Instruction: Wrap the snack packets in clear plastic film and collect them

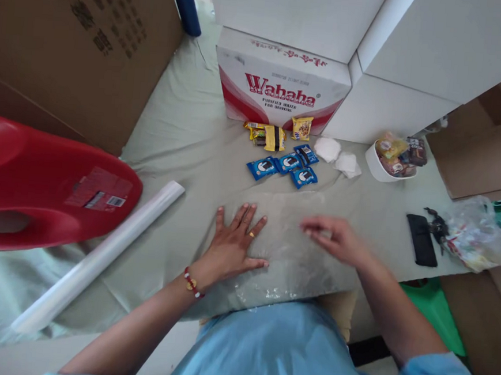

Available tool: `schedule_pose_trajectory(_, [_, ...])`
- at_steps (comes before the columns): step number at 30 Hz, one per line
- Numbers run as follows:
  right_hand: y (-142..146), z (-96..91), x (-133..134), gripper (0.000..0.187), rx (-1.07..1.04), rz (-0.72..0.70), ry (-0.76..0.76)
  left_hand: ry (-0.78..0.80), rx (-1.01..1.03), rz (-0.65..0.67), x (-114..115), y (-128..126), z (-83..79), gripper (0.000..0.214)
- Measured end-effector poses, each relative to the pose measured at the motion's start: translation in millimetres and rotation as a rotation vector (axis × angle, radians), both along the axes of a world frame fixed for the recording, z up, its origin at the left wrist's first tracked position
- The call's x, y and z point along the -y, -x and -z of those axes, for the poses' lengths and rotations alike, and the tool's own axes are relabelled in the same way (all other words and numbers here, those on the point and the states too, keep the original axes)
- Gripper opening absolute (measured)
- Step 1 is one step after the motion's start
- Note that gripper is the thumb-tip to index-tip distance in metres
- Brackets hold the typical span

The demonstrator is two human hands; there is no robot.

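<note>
My left hand lies flat with spread fingers on a clear plastic sheet, pressing on its left part. My right hand is over the right part of the sheet, blurred by motion, its fingers half bent and pointing left. Whether its fingertips touch or pinch the film, I cannot tell. Beyond the sheet lie several blue snack packets, a bundle of yellow packets and a yellow cookie packet. To their right are two white wrapped pieces.
A roll of clear film lies left of my hands, beside a red plastic jug. A Wahaha carton stands at the back. Right are a white snack tub, a black phone, keys and a plastic bag.
</note>
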State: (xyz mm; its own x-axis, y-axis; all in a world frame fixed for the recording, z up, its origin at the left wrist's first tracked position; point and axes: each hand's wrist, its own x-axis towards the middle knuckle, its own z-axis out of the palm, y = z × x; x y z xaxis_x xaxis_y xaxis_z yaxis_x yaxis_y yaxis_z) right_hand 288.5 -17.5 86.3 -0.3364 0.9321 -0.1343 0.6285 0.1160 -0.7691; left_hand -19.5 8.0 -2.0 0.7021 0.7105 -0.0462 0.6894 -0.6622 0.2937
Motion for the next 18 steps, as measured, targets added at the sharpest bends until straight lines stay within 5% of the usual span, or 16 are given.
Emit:
schedule_pose_trajectory(3, [-20,9.2,-71,0.036,0.346,0.161,-0.211,0.014,-0.017,0.0,-1,1,-1.6,0.106])
schedule_pose_trajectory(7, [-22,24.9,-133,0.064,0.59,-0.042,-0.204,0.019,-0.022,-0.011,2,1,-5.0,0.104])
schedule_pose_trajectory(13, [-33,20.4,-143,0.044,0.78,-0.146,-0.086,0.015,0.005,-0.026,4,1,-2.7,0.102])
schedule_pose_trajectory(18, [-33,-0.3,-165,0.048,0.741,-0.067,-0.208,0.035,0.007,-0.013,2,2,-5.0,0.103])
